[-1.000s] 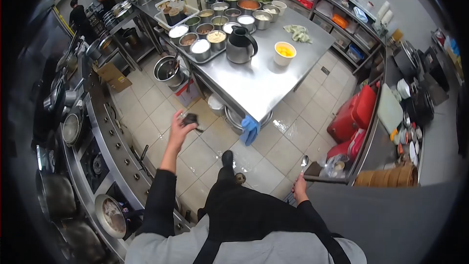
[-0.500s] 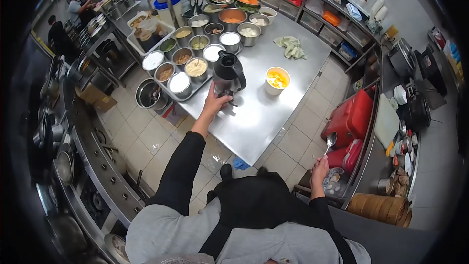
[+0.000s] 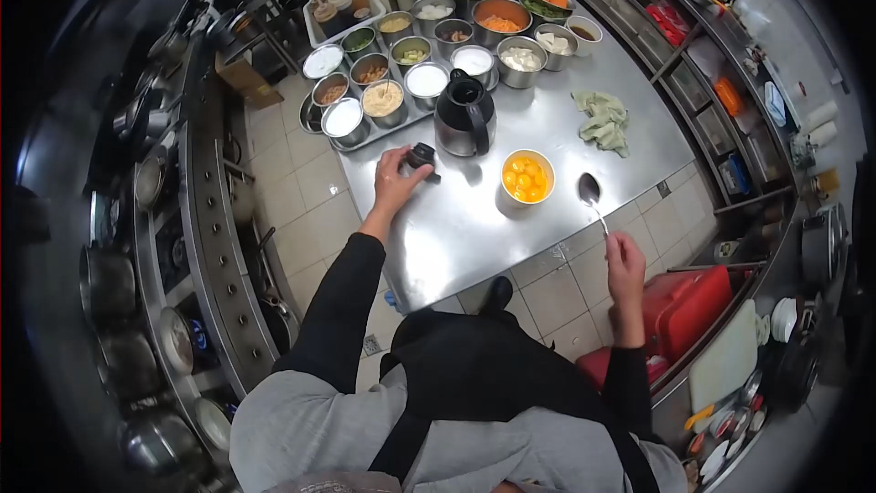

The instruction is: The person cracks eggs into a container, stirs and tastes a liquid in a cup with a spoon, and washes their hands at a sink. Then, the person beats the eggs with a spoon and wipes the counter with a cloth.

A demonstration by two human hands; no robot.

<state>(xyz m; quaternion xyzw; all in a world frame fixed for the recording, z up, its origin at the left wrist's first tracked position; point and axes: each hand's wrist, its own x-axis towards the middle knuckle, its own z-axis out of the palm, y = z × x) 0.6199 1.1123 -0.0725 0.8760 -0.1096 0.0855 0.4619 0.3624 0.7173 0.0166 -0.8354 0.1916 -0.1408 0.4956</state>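
Over the left part of the steel table (image 3: pixel 429 260), my left hand (image 3: pixel 395 184) grips a small black lid-like object (image 3: pixel 421 156). A steel and black jug (image 3: pixel 465 116) stands just right of it, its top opening dark. My right hand (image 3: pixel 626 265) holds the handle of a metal spoon (image 3: pixel 589 189), its bowl past the table's right front edge of my body and over the tabletop. Between the hands sits a white tub (image 3: pixel 527 179) with several yellow yolks in it. A crumpled pale green cloth (image 3: pixel 602 121) lies behind the spoon.
A tray (image 3: pixel 399 121) of metal pots with various foods fills the back left of the table. Red containers (image 3: pixel 684 310) stand low at the right. A stove counter (image 3: pixel 212 256) runs along the left, and shelves (image 3: pixel 693 82) line the back right.
The table now lies nearer my body. My left hand has moved forward over it with the black object, and my right hand has raised the spoon from the right side to over the tabletop.
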